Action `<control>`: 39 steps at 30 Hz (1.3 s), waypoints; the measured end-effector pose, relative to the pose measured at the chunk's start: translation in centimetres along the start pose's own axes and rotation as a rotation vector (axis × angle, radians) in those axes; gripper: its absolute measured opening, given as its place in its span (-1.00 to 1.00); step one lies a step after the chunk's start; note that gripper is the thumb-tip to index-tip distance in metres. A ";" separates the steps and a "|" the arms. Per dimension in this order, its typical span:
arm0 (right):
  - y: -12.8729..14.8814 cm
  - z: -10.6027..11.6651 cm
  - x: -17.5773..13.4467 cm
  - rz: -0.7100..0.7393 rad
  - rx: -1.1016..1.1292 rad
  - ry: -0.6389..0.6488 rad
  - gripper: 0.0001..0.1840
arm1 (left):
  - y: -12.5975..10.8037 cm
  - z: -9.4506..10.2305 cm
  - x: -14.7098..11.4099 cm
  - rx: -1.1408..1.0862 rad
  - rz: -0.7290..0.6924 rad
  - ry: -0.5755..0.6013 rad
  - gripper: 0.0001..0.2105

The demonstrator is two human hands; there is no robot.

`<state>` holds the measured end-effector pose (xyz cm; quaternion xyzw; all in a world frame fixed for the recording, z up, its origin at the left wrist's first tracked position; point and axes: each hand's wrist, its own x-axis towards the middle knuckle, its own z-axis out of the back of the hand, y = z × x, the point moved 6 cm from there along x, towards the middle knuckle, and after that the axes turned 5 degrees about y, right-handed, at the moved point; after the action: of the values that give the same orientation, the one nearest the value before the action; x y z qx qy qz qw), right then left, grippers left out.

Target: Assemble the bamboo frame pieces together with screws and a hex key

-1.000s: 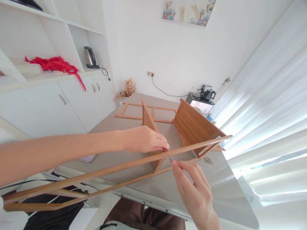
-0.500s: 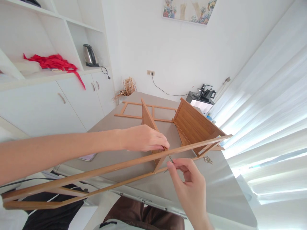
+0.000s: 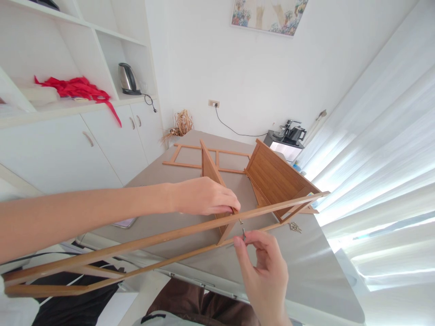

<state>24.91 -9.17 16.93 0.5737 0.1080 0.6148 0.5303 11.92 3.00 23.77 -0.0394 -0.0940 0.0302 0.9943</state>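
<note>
A wooden frame (image 3: 176, 232) with two long rails stretches from the lower left to the right. My left hand (image 3: 210, 195) is closed on the near edge of an upright wooden board (image 3: 211, 168), just behind the upper rail. From that rail a small screw (image 3: 241, 222) sticks out towards me. Just below it, my right hand (image 3: 267, 258) pinches a thin metal hex key (image 3: 244, 233) between thumb and fingers, its tip apart from the screw. A larger wooden panel (image 3: 277, 174) stands tilted at the frame's right end.
Several loose screws (image 3: 295, 227) lie on the grey table (image 3: 326, 267) at the right. Behind the board lies another wooden ladder-like frame (image 3: 190, 165). A tablet-like object (image 3: 125, 222) is partly hidden under my left arm. White curtains (image 3: 384, 181) hang at the right.
My right hand has moved slightly down and towards me, drawing the hex key off the screw, which now shows. My left hand and the wooden parts stay put.
</note>
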 end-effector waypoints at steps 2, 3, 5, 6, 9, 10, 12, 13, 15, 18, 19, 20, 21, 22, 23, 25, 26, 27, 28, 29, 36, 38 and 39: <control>0.6 0.4 0.3 0.140 -0.117 0.017 -0.85 | 0.0 0.0 0.0 -0.002 -0.005 -0.005 -0.80; 1.0 0.7 0.4 0.210 -0.165 0.014 -0.81 | 0.0 -0.1 0.0 -0.003 -0.010 -0.007 -0.80; 1.4 1.3 0.7 0.319 -0.237 -0.007 -0.72 | 0.0 -0.1 0.0 -0.005 -0.017 -0.014 -0.80; 1.6 1.6 0.8 0.357 -0.266 -0.015 -0.69 | 0.0 -0.1 0.0 -0.006 -0.019 -0.019 -0.80; 1.7 1.9 1.0 0.420 -0.327 -0.003 -0.66 | 0.1 -0.1 0.0 -0.007 -0.023 -0.033 -0.80; 1.7 1.9 1.0 0.434 -0.334 0.005 -0.66 | 0.1 -0.1 -0.1 -0.008 -0.023 -0.037 -0.81; 1.7 1.9 1.0 0.450 -0.338 0.010 -0.65 | 0.1 -0.1 -0.1 -0.010 -0.024 -0.040 -0.81; 1.7 2.0 0.9 0.457 -0.340 0.007 -0.64 | 0.1 -0.1 -0.1 -0.011 -0.025 -0.041 -0.81; 1.7 1.9 0.9 0.472 -0.350 -0.001 -0.60 | 0.1 -0.1 0.0 -0.014 -0.025 -0.041 -0.81; 1.6 1.7 0.9 0.482 -0.365 -0.008 -0.57 | 0.0 0.0 0.0 -0.018 -0.025 -0.039 -0.81; 1.6 1.7 0.9 0.483 -0.366 -0.009 -0.57 | 0.0 0.1 0.0 -0.019 -0.025 -0.036 -0.81; 1.6 1.6 1.0 0.486 -0.368 -0.011 -0.57 | -0.1 0.1 0.0 -0.020 -0.025 -0.033 -0.81; 1.6 1.6 1.0 0.491 -0.370 -0.012 -0.57 | -0.1 0.1 0.0 -0.021 -0.024 -0.030 -0.80; 1.7 1.6 1.0 0.498 -0.374 -0.009 -0.57 | -0.1 0.1 0.0 -0.022 -0.022 -0.027 -0.80; 1.7 1.6 1.0 0.507 -0.382 -0.005 -0.56 | -0.1 0.1 0.0 -0.023 -0.019 -0.024 -0.80; 1.9 1.6 1.0 0.526 -0.407 0.013 -0.57 | 0.0 0.1 0.0 -0.023 -0.014 -0.020 -0.80; 1.9 1.6 1.0 0.531 -0.422 0.021 -0.59 | 0.0 0.0 0.0 -0.023 -0.012 -0.018 -0.81; 2.0 1.6 1.1 0.535 -0.437 0.028 -0.61 | 0.1 0.0 0.0 -0.023 -0.010 -0.018 -0.81; 2.0 1.7 1.1 0.542 -0.450 0.035 -0.64 | 0.1 0.0 0.0 -0.024 -0.009 -0.018 -0.81; 2.1 1.7 1.2 0.553 -0.461 0.045 -0.66 | 0.1 0.0 0.0 -0.025 -0.008 -0.019 -0.81; 2.4 2.0 1.5 0.621 -0.515 0.185 -0.65 | -0.1 0.2 0.0 -0.035 -0.015 -0.032 -0.81; 2.4 2.0 1.9 0.556 -0.489 0.190 -0.67 | -0.1 0.2 0.1 -0.038 -0.018 -0.031 -0.81; 2.4 2.0 2.1 0.509 -0.451 0.177 -0.69 | -0.1 0.2 0.1 -0.038 -0.018 -0.030 -0.81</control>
<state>25.75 -9.48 20.62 0.3953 -0.1316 0.7830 0.4618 11.96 2.90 23.97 -0.0572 -0.1096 0.0202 0.9921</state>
